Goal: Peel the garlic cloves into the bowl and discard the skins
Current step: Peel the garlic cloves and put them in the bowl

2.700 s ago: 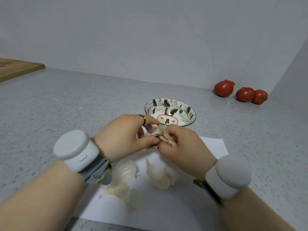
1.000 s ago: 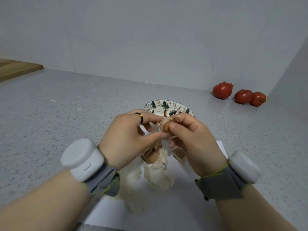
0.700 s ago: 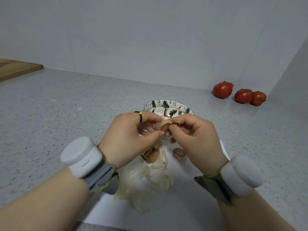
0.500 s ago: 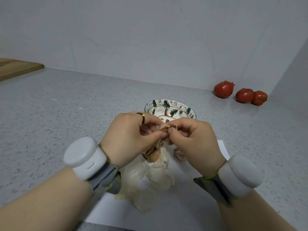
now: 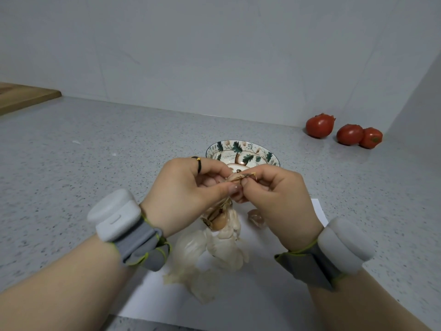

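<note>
— Fingers first. What do they hold?

— Both sets are closed on one item. The left hand (image 5: 188, 189) grips a small pale, brown-skinned garlic clove (image 5: 235, 177) between the thumb and the curled fingers (image 5: 229, 189). The right hand (image 5: 276, 197) pinches the same clove at its tip, where a dry brown strand of skin (image 5: 248, 175) sticks out. The clove is held off the surface, in front of the bowl's near rim as the head camera sees it.

— Nearest the camera?

— Two bare forearms. Each carries a grey fabric wrist strap with a white plastic module, one on the left (image 5: 114, 215) and one on the right (image 5: 343, 242). The left hand wears a thin dark ring (image 5: 198, 163) with a gold bead.

— Beneath the hands?

— A white paper sheet (image 5: 238, 306) lies flat on the grey speckled surface (image 5: 71, 175). On it lie white papery garlic heads (image 5: 226, 249), touching one another. One broken head (image 5: 218, 218) shows tan cloves just under the left hand. A loose unpeeled clove (image 5: 256, 217) lies on the paper just beside it, partly hidden by the right hand.

— Beyond that?

— A round ceramic bowl (image 5: 238, 149), painted with green leaves and a brown tree, stands just past the hands. I cannot tell its contents.

— Far end?

— Three red tomatoes (image 5: 319, 126) sit by the wall at right. Two of them touch and the third sits near them. A light wooden board (image 5: 23, 97) lies at far left, cut off by the frame.
</note>
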A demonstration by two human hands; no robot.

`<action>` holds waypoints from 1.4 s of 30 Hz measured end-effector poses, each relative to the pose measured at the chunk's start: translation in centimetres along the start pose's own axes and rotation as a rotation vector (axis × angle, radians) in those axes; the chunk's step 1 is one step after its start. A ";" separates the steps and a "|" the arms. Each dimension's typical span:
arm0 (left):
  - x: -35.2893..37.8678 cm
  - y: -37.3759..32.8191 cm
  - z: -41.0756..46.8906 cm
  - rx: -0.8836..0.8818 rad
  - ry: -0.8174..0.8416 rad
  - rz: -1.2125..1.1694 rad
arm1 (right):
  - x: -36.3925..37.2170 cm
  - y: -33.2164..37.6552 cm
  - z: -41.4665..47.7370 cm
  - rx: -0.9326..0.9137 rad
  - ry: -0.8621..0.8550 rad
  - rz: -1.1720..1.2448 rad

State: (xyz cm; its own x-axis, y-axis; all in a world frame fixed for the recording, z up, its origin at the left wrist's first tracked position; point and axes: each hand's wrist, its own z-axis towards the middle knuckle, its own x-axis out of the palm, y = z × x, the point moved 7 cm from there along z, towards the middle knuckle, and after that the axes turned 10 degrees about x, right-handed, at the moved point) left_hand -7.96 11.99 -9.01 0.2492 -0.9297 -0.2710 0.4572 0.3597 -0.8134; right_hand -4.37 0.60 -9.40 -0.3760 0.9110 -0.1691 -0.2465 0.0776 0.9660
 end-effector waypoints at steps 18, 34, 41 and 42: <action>-0.3 0.9 0.2 -0.150 -0.084 -0.276 | 0.6 -0.8 0.1 0.111 0.098 0.130; 0.4 1.5 -0.1 -0.235 -0.040 -0.352 | 0.5 -1.1 -0.1 0.180 0.095 0.142; 0.9 2.1 -0.3 -0.372 -0.042 -0.588 | 0.1 -0.2 -0.1 0.082 0.047 0.156; 1.0 2.2 -0.4 -0.387 -0.033 -0.599 | 0.1 -0.1 -0.2 0.064 0.032 0.128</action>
State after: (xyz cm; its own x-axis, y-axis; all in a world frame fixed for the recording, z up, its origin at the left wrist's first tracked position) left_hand -7.03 11.80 -11.22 0.0786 -0.9537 0.2903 0.1890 -0.2717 -0.9436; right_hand -4.54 0.62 -9.52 -0.4295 0.9017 -0.0493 -0.1374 -0.0113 0.9905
